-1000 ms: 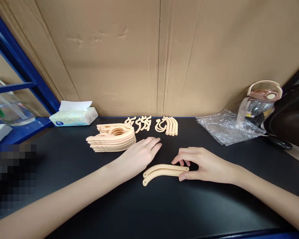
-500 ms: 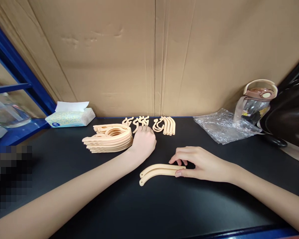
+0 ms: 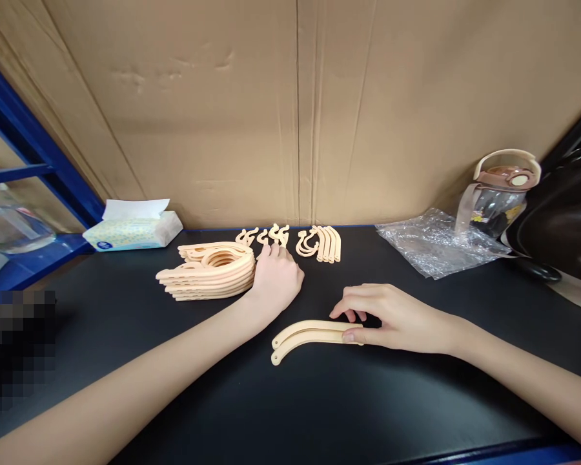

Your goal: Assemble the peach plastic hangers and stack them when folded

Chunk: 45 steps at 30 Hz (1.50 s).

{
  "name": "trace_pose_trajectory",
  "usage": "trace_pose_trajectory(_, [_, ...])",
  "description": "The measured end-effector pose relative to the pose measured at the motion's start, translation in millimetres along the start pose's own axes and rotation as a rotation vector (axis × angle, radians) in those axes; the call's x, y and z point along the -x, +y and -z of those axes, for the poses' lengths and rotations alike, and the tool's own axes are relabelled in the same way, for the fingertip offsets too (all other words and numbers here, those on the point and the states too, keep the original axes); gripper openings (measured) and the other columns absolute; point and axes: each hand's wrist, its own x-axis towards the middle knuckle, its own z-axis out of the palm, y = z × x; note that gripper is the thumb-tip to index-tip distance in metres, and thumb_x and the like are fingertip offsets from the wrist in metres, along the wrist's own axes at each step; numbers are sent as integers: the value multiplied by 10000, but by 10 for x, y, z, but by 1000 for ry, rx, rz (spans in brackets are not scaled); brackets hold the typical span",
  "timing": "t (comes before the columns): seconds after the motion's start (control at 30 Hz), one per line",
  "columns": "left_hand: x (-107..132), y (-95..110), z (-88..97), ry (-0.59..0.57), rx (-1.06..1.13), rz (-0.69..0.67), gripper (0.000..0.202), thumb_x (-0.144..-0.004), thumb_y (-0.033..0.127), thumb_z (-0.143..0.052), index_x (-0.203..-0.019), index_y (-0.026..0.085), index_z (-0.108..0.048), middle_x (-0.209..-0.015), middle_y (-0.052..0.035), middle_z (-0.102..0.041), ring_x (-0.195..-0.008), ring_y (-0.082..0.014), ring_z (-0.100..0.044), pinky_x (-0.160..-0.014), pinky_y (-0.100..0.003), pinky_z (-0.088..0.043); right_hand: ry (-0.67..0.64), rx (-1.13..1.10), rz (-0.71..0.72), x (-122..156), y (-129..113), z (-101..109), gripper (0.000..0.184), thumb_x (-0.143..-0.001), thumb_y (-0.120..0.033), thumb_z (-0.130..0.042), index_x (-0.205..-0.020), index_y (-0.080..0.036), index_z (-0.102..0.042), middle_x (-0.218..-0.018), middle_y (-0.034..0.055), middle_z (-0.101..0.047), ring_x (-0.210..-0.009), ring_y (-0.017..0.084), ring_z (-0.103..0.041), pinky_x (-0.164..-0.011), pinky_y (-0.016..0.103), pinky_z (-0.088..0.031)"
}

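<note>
My left hand point(image 3: 277, 274) reaches to the back of the table with its fingers curled down over small beige hook pieces point(image 3: 279, 234). Its fingertips are hidden, so I cannot tell what is in them. To its left is a stack of beige folding hangers point(image 3: 213, 274). Nearer to me, two curved hanger arms point(image 3: 303, 330) lie side by side. My right hand point(image 3: 387, 320) is at their right ends, thumb touching the nearer arm and the other fingers apart beyond the farther one. More hanger arms point(image 3: 328, 244) and curved hooks point(image 3: 307, 243) lie at the back.
A tissue pack point(image 3: 133, 226) stands at the back left beside a blue frame point(image 3: 43, 168). At the right are a crumpled clear plastic bag point(image 3: 421, 242), a drink bottle point(image 3: 501, 200) and a dark bag point(image 3: 566, 200). Cardboard point(image 3: 213, 129) walls off the back.
The left hand has shifted slightly at the hook pieces and now covers the stem of one. The right hand and the two hanger arms have barely moved. The view has tilted slightly.
</note>
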Motion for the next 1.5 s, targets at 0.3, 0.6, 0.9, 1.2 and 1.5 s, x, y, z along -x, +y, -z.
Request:
trace_pose_trajectory(0.3, [22, -22, 38, 5, 50, -17, 313, -890, 158, -430, -865, 35, -716, -919, -212, -680, -931, -336, -560, -788, -424, -380, 2, 4, -4, -10, 13, -5, 302, -918, -452, -557, -1078, -211, -645, -840, -4, -612, -724, 122, -567, -678, 252, -415])
trace_pose_trajectory(0.6, [39, -30, 96, -13, 48, -63, 272, -869, 155, -455, -864, 50, -705, -917, -199, -683, -960, -329, -548, -808, -420, -391, 4, 0, -1, 3, 1, -1, 311, -919, -463, -548, -1071, -210, -645, -842, 4, -614, -733, 131, -575, -691, 259, -424])
trace_pose_trajectory(0.9, [240, -52, 315, -85, 99, -109, 272, -879, 129, -436, -945, 49, -688, -942, -157, -680, -971, -307, -567, -842, -410, -419, 9, 18, 3, 12, -4, 11, 304, -907, -443, -578, -1076, -199, -643, -831, -12, -586, -733, 117, -564, -683, 241, -422])
trace_pose_trajectory(1.2, [577, -172, 480, -199, 208, -192, 315, -878, 105, -415, -998, 94, -706, -918, -96, -681, -900, -254, -592, -776, -373, -481, -2, 34, -4, 12, 6, 6, 278, -917, -423, -570, -1075, -206, -642, -839, -17, -581, -743, 117, -564, -692, 249, -422])
trace_pose_trajectory(1.5, [687, -353, 591, -228, 440, -349, 371, -826, 84, -448, -1055, 209, -712, -937, -32, -683, -829, -189, -623, -715, -291, -473, 149, 85, -11, -20, 25, -36, 274, -938, -391, -536, -1145, -228, -611, -1069, 43, -595, -984, 173, -576, -849, 310, -482])
